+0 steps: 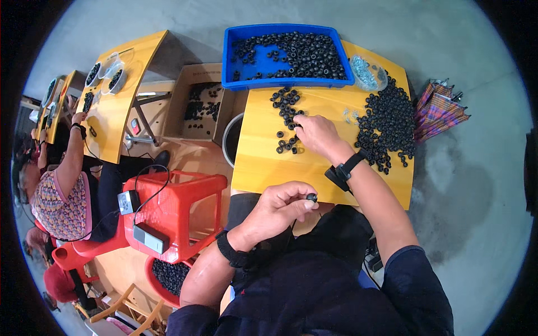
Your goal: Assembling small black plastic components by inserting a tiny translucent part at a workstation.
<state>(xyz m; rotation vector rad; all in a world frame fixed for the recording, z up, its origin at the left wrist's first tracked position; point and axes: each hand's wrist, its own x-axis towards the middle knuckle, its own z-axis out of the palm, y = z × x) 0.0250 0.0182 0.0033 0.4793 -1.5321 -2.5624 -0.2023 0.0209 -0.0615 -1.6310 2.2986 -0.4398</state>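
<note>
My left hand (273,210) is held just off the table's near edge. Its thumb and forefinger pinch a small round black part (311,197). Over the yellow table (263,168), my right hand (320,136) reaches to a loose strip of black ring-shaped parts (288,99). The fingers are drawn together at the strip; whether a part is between them is hidden. A larger pile of the same black parts (386,120) covers the table's right side. Between strip and pile lie a few tiny clear pieces (351,116).
A blue tray (238,85) of black parts stands across the table's far edge, beside a clear tub (365,75) of small pale-blue pieces. Left are a cardboard box (178,120), a red stool (174,193) with cabled devices, and a seated person (61,196) at another table. A folded plaid umbrella (440,112) is at right.
</note>
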